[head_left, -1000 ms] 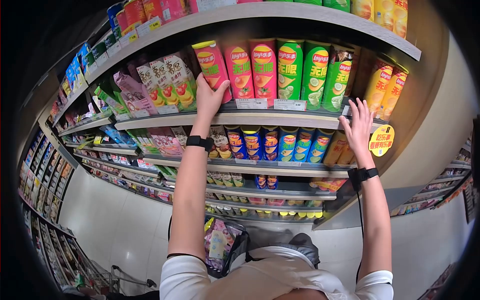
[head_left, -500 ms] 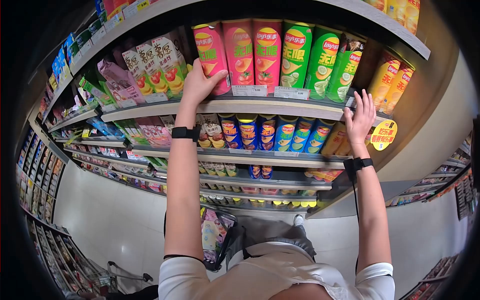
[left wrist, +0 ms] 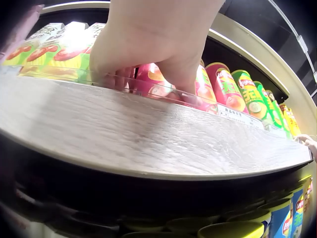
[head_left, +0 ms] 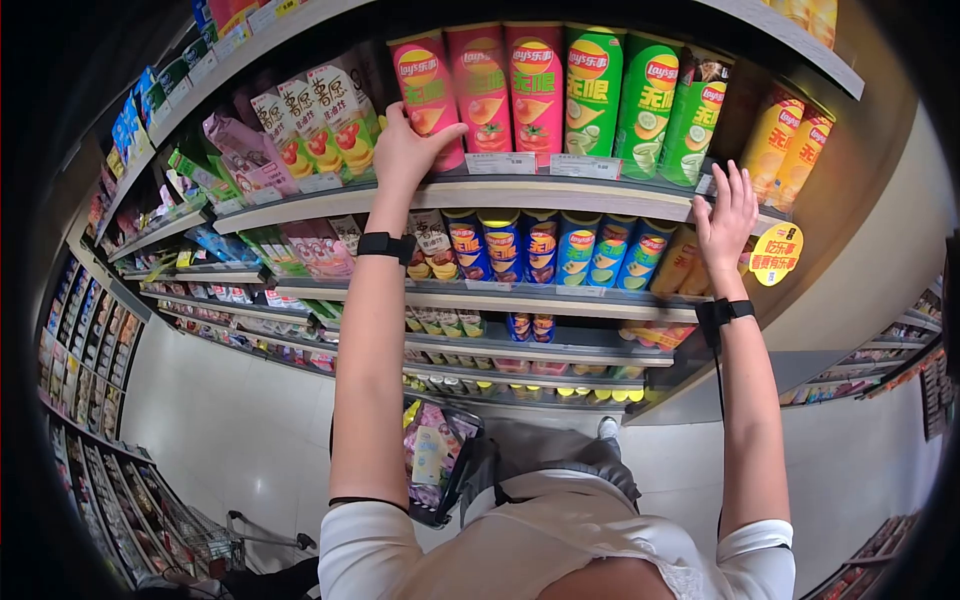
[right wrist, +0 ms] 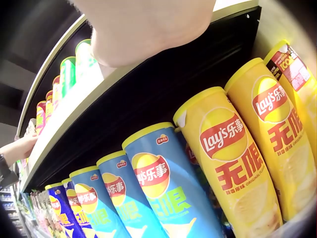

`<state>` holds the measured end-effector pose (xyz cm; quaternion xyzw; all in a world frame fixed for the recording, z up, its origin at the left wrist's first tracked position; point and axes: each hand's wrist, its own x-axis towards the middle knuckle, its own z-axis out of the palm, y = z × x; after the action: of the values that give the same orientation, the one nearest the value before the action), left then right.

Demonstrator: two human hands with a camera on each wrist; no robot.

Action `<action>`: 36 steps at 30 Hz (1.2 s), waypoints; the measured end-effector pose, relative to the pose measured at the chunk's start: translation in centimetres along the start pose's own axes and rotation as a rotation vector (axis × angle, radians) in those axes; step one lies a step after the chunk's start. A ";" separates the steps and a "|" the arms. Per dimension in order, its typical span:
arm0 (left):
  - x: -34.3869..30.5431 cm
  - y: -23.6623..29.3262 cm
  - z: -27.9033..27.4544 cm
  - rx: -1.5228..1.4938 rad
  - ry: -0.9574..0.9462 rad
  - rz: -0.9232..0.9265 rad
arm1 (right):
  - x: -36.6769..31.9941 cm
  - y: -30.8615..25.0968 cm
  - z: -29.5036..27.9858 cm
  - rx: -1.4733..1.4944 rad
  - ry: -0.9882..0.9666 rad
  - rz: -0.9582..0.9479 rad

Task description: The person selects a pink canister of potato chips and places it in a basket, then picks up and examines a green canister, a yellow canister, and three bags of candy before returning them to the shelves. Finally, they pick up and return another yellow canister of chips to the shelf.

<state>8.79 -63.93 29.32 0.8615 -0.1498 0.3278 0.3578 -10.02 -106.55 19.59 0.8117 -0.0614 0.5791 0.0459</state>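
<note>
My left hand (head_left: 410, 150) grips the lower part of the leftmost pink Lay's chip can (head_left: 424, 85), thumb across its front and fingers at its left side. In the left wrist view the hand (left wrist: 153, 39) hides much of that can, and the fingertips are close behind the clear shelf lip. Two more pink cans (head_left: 535, 90) stand just right of it, followed by several green cans (head_left: 594, 95). At the right end, my right hand (head_left: 727, 220) rests on the shelf's front edge (head_left: 600, 193) with its fingers extended, holding nothing.
White cartons (head_left: 305, 125) stand left of the pink can, orange-yellow cans (head_left: 775, 140) near the right end. A round yellow sign (head_left: 776, 254) hangs off the shelf edge. Below are blue cans (right wrist: 148, 173) and yellow cans (right wrist: 223, 148). A filled basket (head_left: 440, 460) is beside my legs.
The head view has shifted, so the shelf appears larger and higher. The gripped pink can's yellow lid, visible a second ago, no longer shows. Both hands keep nearly the same places.
</note>
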 end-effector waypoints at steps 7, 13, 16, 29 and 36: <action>1.6 -1.6 0.3 -0.095 -0.025 0.078 | 0.0 -0.1 -0.3 0.018 -0.006 -0.001; 1.3 -0.6 -1.0 -0.134 -0.114 0.042 | -0.1 -0.2 -0.5 0.014 -0.029 0.015; 1.4 1.6 -1.2 0.044 0.118 0.168 | 0.0 -0.1 -0.4 0.031 -0.021 0.014; 10.6 11.6 -3.6 0.465 -0.328 0.519 | -0.1 0.1 -0.3 0.029 0.000 0.001; 12.1 10.3 -4.8 0.377 -0.372 0.516 | 0.0 -0.1 -0.7 0.051 0.009 0.007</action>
<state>10.48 -67.91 45.33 0.8910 -0.3615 0.2669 0.0653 -10.65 -106.38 19.80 0.8098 -0.0493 0.5842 0.0232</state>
